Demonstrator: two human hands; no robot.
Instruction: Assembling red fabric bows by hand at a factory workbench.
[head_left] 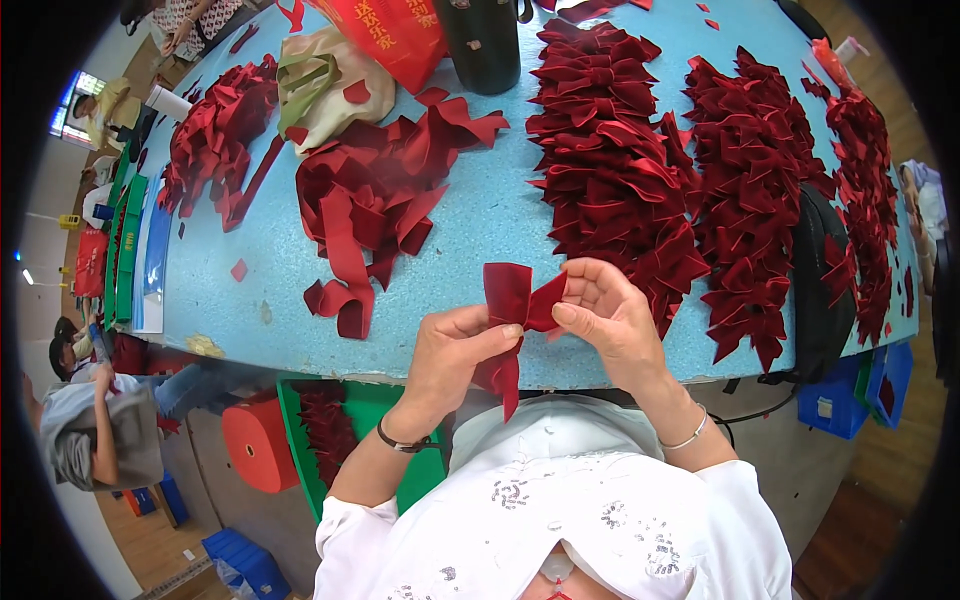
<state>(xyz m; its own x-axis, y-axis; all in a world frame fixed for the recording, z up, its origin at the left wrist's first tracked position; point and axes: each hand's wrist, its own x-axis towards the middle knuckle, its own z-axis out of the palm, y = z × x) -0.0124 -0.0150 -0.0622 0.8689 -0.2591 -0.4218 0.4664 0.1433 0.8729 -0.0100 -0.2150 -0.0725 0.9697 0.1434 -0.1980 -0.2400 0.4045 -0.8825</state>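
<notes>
The location was a workshop: red bows (608, 145) in rows lined a blue worktable (480, 225), with crates (422, 478) and co-workers (75, 440) nearby.

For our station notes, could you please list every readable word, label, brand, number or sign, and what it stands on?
Red bag: large yellow printed characters, which I won't copy out.
Dark bottle: pale mark, too small to read.
Blue bin, right: pale label, too small to read.

We pinch with our left hand (447, 350) and right hand (622, 325), forearms (373, 465) slanting inward above the bench's near edge (575, 374).
</notes>
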